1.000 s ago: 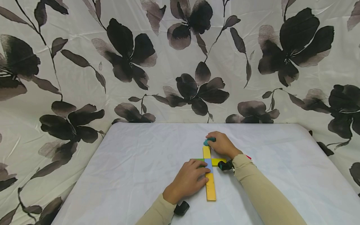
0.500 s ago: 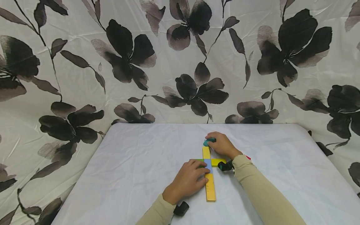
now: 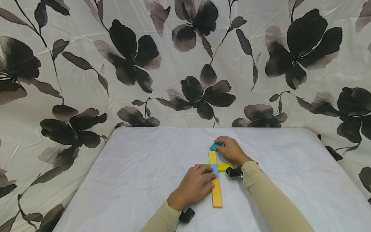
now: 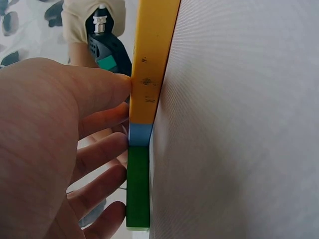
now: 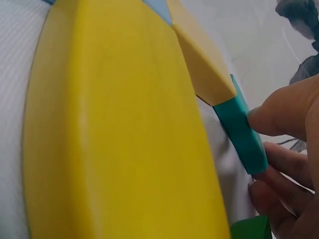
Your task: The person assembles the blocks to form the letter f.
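Coloured flat toy blocks form a cross on the white table. At its centre is a blue block [image 3: 214,170], with a long orange block [image 3: 216,194] toward me. A short yellow block [image 3: 213,157] points away, and another yellow block [image 3: 225,167] lies to the right. The green block [image 4: 138,186] on the left is mostly covered in the head view. My left hand [image 3: 192,184] rests along the cross, thumb at the orange block and fingertips at the blue and green ones. My right hand [image 3: 232,149] pinches a teal block [image 5: 241,134] at the far yellow block's end.
A red piece [image 3: 256,162] peeks out behind the right sleeve. Low in the right wrist view shows a green piece [image 5: 250,229]. The table's [image 3: 139,161] far edge meets a floral cloth [image 3: 200,96].
My right hand has shifted slightly right, and the teal block has moved a little right with it, now angled and showing more. My left hand and the cross stay still.
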`<state>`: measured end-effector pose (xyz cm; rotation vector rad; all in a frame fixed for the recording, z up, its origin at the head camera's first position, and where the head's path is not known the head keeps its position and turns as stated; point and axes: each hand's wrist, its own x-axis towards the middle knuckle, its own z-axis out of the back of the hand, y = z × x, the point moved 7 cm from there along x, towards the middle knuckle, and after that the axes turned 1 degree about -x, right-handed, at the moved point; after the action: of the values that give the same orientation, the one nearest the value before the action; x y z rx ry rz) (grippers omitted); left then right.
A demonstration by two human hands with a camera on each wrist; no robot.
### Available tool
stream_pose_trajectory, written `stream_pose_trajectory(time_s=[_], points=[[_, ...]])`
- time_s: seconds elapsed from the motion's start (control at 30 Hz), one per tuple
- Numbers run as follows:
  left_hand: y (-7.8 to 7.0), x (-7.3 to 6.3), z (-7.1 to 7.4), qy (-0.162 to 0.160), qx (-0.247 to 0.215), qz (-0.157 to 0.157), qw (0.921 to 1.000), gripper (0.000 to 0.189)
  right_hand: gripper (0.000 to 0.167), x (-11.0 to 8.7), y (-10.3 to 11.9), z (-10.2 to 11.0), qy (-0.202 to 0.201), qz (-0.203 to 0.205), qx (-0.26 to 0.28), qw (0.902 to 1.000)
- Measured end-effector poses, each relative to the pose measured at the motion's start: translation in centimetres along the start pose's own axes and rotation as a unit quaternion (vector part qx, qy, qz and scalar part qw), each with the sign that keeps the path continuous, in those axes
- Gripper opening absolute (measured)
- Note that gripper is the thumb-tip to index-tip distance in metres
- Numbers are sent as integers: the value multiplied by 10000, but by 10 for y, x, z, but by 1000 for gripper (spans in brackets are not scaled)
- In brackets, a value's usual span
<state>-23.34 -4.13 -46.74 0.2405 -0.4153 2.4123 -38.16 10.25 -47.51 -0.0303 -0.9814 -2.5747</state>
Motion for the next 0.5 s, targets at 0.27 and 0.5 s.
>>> stream_pose_trajectory(time_s=[0.27, 0.5], points=[[0, 0, 0, -25, 9, -44, 10000, 29, 31, -2, 0, 0, -54, 24, -12, 10000], [0, 0, 0, -3, 38, -22, 10000, 29, 31, -1, -2, -1, -24, 31, 20, 10000]])
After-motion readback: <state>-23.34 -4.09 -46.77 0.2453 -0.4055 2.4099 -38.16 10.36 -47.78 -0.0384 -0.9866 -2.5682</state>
